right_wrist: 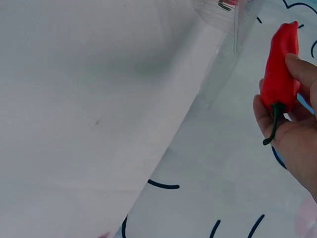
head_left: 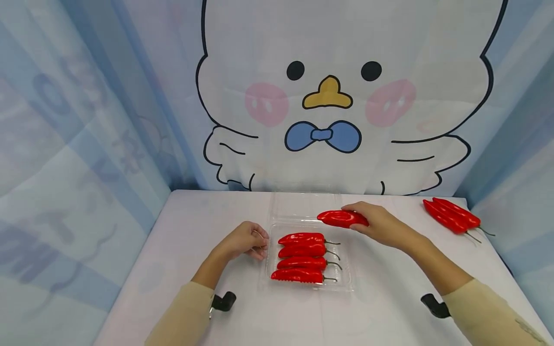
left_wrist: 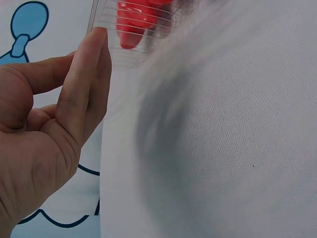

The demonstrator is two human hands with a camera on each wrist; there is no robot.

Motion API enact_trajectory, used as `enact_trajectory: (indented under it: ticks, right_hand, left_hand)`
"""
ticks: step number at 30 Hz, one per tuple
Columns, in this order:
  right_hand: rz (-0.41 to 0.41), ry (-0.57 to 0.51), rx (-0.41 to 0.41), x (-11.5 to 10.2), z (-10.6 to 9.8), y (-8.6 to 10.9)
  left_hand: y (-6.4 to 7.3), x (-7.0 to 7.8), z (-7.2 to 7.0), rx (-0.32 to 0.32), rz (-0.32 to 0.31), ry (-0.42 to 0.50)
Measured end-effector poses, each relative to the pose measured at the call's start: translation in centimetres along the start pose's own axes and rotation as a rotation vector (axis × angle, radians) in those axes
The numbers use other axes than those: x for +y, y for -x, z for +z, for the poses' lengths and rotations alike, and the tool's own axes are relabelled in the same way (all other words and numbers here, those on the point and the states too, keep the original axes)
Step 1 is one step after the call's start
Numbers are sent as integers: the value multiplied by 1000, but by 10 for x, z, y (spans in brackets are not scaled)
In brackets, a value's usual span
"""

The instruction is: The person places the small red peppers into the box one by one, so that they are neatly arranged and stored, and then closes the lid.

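My right hand (head_left: 378,222) grips a red chili pepper (head_left: 339,218) with a green stem (right_wrist: 275,123), thumb on one side and fingers round the other. It holds the pepper over the back right of a clear plastic box (head_left: 346,283). Several more red chili peppers (head_left: 300,251) lie side by side in the box, their stems pointing right. Beside the box's left wall is my left hand (head_left: 246,240), holding nothing. Its fingers look nearly straight in the left wrist view, with fingertips (left_wrist: 99,37) right at the plastic wall.
The box's clear lid (head_left: 303,204) lies folded back toward the curtain (head_left: 329,168). Two loose red chili peppers (head_left: 452,215) lie at the back right corner of the white table (head_left: 389,307). Curtains also hang along the left and right sides.
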State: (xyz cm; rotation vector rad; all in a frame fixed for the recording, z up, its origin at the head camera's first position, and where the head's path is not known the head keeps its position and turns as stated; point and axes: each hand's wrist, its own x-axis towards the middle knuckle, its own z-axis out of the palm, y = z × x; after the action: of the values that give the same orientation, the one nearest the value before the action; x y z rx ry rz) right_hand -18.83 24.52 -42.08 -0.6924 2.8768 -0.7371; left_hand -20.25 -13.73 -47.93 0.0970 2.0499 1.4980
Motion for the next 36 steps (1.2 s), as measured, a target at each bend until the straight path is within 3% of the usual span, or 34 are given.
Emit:
enact_trajectory:
  ticks: [11, 28, 36]
  right_hand:
    - [-73, 16, -29, -9, 16, -19]
    - [-96, 3, -98, -33, 41, -36]
    - [-143, 22, -58, -39, 53, -39]
  left_hand:
    - [-1, -2, 1, -3, -5, 15]
    - [-3, -3, 1, 1, -7, 15]
    - [-2, -2, 1, 4, -11, 11]
